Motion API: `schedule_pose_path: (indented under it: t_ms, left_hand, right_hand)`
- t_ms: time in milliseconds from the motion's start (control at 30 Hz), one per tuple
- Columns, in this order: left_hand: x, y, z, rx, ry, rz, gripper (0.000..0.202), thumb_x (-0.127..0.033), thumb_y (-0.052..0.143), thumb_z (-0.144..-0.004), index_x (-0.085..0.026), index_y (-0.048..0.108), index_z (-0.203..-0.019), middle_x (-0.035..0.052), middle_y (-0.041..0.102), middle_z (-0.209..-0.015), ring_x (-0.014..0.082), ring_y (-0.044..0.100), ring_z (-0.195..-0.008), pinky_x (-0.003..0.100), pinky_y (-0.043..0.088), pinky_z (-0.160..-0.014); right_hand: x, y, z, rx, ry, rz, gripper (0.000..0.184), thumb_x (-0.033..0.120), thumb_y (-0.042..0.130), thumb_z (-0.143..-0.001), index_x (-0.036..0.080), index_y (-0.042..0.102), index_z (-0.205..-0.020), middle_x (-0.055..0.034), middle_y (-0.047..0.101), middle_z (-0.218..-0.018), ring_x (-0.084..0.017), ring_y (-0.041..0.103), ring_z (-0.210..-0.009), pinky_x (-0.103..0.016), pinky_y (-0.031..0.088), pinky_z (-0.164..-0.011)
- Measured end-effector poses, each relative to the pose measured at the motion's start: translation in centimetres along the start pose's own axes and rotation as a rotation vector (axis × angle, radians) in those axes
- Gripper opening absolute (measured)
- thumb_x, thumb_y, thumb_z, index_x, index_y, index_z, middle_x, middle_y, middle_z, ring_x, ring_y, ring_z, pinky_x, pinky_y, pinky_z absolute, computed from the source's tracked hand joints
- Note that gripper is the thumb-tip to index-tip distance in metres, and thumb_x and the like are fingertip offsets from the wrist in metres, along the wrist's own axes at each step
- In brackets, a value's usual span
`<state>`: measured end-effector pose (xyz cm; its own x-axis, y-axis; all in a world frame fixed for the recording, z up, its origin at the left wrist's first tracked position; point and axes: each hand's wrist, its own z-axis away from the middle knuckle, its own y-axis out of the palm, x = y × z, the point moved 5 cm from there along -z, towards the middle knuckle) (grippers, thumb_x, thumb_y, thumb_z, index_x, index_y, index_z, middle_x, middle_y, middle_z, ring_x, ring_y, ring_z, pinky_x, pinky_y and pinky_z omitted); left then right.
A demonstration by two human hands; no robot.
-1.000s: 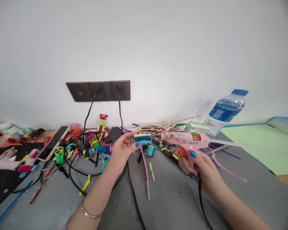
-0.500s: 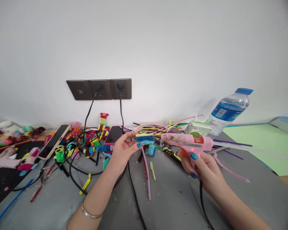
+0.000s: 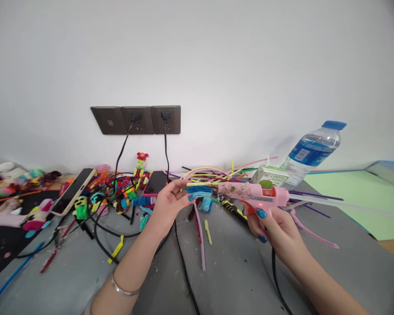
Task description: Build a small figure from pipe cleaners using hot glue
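Observation:
My left hand [image 3: 167, 205] pinches a small piece of layered blue and yellow pipe cleaner [image 3: 198, 190] and holds it above the grey table [image 3: 236, 271]. My right hand [image 3: 273, 228] grips a pink glue gun [image 3: 254, 195] by its handle, with one finger on the trigger. A red light glows on the gun's side. Its nozzle points left and touches the right end of the pipe-cleaner piece. A black cord [image 3: 276, 273] runs from the gun down along my right wrist.
Loose pipe cleaners [image 3: 213, 174] lie behind my hands. A water bottle [image 3: 311, 151] and a small carton [image 3: 269, 176] stand at the right. Two phones [image 3: 72, 191] [image 3: 155, 183], small colourful figures [image 3: 121, 192] and black cables [image 3: 101, 227] clutter the left. Wall sockets [image 3: 136, 119] sit above.
The glue gun has moved slightly left and up, so its nozzle now meets the pipe-cleaner piece. My left hand has stayed almost still.

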<state>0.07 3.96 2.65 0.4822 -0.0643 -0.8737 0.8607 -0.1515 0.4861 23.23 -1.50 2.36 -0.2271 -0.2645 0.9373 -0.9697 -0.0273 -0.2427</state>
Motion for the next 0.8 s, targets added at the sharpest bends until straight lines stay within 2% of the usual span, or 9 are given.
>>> schedule_pose_path:
  t_ms: [167,367,800]
  left_hand:
    - [0.06,0.0,0.02,-0.002,0.002,0.009,0.038,-0.023,0.089,-0.057,-0.017,0.069,-0.089,0.0017,0.067,-0.092,0.0122,0.064,-0.079,0.025,0.057,-0.072]
    - [0.24,-0.3,-0.09,0.0,0.015,0.006,0.037,-0.021,0.087,-0.059,-0.018,0.07,-0.092,0.0023,0.066,-0.093,0.0129,0.063,-0.081,0.025,0.057,-0.073]
    - [0.3,-0.34,-0.14,0.028,0.035,0.029,0.033,-0.019,0.085,-0.064,-0.02,0.07,-0.092,0.0009,0.067,-0.097,0.0112,0.066,-0.084,0.021,0.057,-0.075]
  right_hand:
    - [0.05,-0.03,0.02,-0.016,0.019,0.043,0.051,0.06,0.044,-0.093,0.02,0.047,-0.062,0.0029,0.04,-0.044,-0.011,0.033,-0.045,-0.027,0.024,-0.046]
    - [-0.59,-0.07,0.29,-0.009,0.042,0.058,0.05,0.059,0.044,-0.093,0.019,0.049,-0.064,0.0026,0.04,-0.048,-0.011,0.033,-0.047,-0.027,0.026,-0.047]
    - [-0.37,-0.05,0.43,-0.021,0.054,0.113,0.054,0.063,0.044,-0.091,0.02,0.043,-0.058,0.0021,0.039,-0.049,-0.011,0.034,-0.048,-0.026,0.027,-0.047]
